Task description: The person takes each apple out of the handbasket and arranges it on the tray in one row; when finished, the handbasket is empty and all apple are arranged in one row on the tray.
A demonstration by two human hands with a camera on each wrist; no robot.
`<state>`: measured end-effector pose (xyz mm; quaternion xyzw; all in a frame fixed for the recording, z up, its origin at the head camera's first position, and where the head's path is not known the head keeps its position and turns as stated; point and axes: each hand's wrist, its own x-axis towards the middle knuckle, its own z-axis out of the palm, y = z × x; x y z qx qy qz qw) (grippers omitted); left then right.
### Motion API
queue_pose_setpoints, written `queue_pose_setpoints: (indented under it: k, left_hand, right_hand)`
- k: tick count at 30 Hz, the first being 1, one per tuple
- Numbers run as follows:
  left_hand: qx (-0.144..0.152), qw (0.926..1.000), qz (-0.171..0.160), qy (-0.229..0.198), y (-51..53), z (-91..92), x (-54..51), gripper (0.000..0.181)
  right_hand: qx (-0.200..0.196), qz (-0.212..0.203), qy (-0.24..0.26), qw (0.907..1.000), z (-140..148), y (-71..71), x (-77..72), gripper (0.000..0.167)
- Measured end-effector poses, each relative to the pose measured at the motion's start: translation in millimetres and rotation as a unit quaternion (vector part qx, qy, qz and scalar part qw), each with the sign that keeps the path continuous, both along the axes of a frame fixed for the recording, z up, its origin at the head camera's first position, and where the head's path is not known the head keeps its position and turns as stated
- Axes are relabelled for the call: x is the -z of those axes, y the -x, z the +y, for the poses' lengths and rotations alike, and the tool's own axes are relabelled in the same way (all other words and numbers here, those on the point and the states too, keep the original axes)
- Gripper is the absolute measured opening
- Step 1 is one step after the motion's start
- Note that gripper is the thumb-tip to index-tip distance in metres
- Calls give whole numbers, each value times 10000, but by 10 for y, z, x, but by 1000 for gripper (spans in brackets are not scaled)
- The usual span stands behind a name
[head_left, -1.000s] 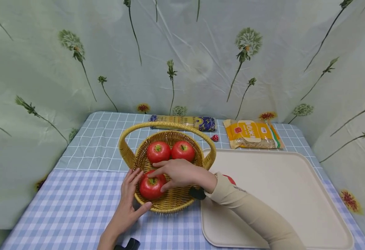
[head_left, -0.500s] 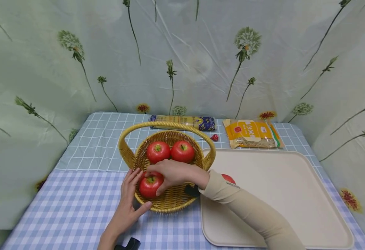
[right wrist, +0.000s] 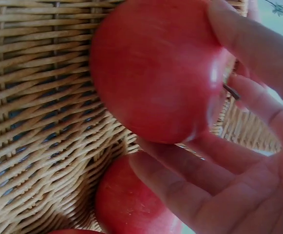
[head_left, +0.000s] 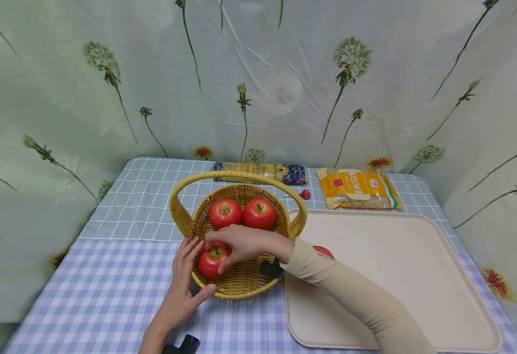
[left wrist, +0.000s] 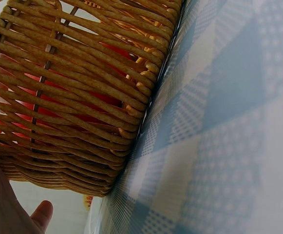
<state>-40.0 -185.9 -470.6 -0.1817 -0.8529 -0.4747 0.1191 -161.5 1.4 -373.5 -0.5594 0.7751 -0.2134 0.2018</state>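
Observation:
In the head view a yellow wicker basket (head_left: 242,285) with an arched handle stands on the checked cloth. My right hand (head_left: 250,242) reaches into it and grips the near-left red apple (head_left: 211,264). The right wrist view shows thumb and fingers on opposite sides of that apple (right wrist: 156,73), its stem towards the palm. Two more apples, one at the back left (head_left: 225,214) and one at the back right (head_left: 260,214), lie in the basket. My left hand (head_left: 181,282) rests against the basket's left side, fingers extended and thumb near the front rim.
Right of the basket lies a beige tray (head_left: 400,285), with a red thing (head_left: 323,251) on it partly hidden by my sleeve. Behind are a yellow-and-blue packet (head_left: 258,172), a small red item (head_left: 305,194) and an orange bag of grain (head_left: 359,189). A floral curtain backs the table.
My right hand has moved slightly left and its fingers have closed from hovering over the near-left apple to gripping it. The left hand and basket stay put.

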Motion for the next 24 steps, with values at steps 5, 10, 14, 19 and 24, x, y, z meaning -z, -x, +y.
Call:
queue_pose_setpoints:
  k: [5, 10, 14, 19, 24]
  left_hand:
    - [3, 10000, -67, -2, 2, 8, 2, 90]
    - [-41, 10000, -77, 41, -6, 8, -23, 90]
    - [-33, 10000, -63, 36, -5, 8, -34, 90]
    - [-34, 9999, -92, 28, -9, 7, -34, 89]
    - [-34, 10000, -77, 15, -6, 9, -23, 89]
  right_hand:
    - [-123, -89, -141, 9998, 55, 8, -22, 44]
    - [-148, -125, -203, 9996, 82, 25, -42, 47]
    - [-48, -81, -306, 9995, 86, 26, -42, 47]
    - [54, -122, -466, 9988, 61, 10, -38, 54]
    - [93, -157, -483, 9987, 36, 20, 17, 60]
